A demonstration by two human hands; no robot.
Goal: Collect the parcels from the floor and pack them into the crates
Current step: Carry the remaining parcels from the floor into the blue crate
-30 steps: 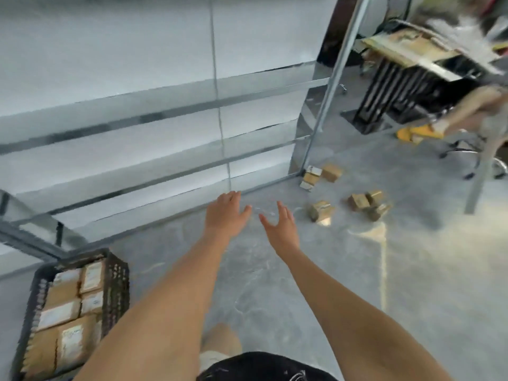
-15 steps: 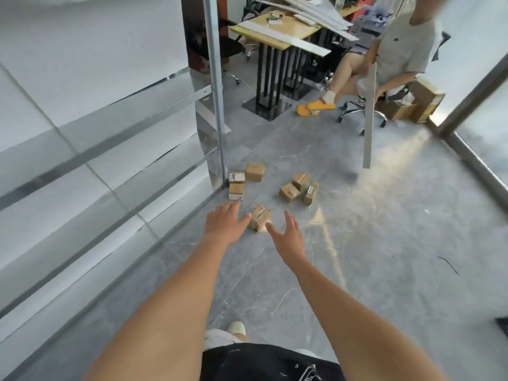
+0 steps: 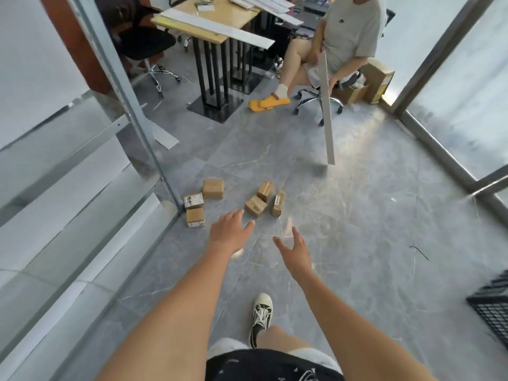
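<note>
Grey marble-tile floor (image 3: 357,215), metal frame post (image 3: 129,105) at left. Black mesh crate (image 3: 492,312) at right edge, contents out of view. Six brown parcels (image 3: 255,206) on floor in two clusters near the post, facing various ways. Left hand (image 3: 229,232) and right hand (image 3: 295,250): outstretched, fingers spread, holding nothing.

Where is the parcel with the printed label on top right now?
In the head view, the labelled parcel lies on the floor left of centre, by the foot of the metal post, between two plain parcels, beyond the left hand.

Grey tile floor (image 3: 357,243), wood desk (image 3: 209,20)
</note>
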